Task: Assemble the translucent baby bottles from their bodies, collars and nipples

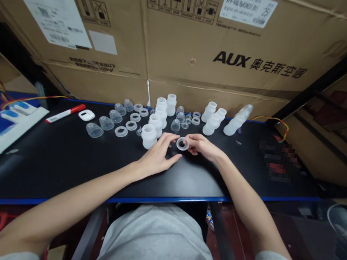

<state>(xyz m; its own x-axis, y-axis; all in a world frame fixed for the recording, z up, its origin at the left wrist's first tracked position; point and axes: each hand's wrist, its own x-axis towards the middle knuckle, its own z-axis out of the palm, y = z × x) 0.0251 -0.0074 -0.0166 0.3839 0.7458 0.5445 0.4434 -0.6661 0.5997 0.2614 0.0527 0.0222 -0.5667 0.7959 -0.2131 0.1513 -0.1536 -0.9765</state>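
Note:
Between my hands is a translucent ring [182,144], pinched at its right edge by my right hand [201,146]. My left hand [160,154] is at the ring's left, its thumb and fingers apart, with nothing seen in its grasp. Just left of that hand stands a white bottle [149,136], the nearest in a row of several. Several clear domed caps [94,130] and loose rings [121,131] lie in rows farther left. Behind the held ring are more small caps [175,125] and rings. More white bottles [209,126] stand behind my right hand.
A red and white marker [65,113] and a white case [86,115] lie at the left of the black table [91,165]. A white power strip [4,136] sits at the far left. Stacked bottles with a cap [238,120] lean at the back right, before a large carton [179,40].

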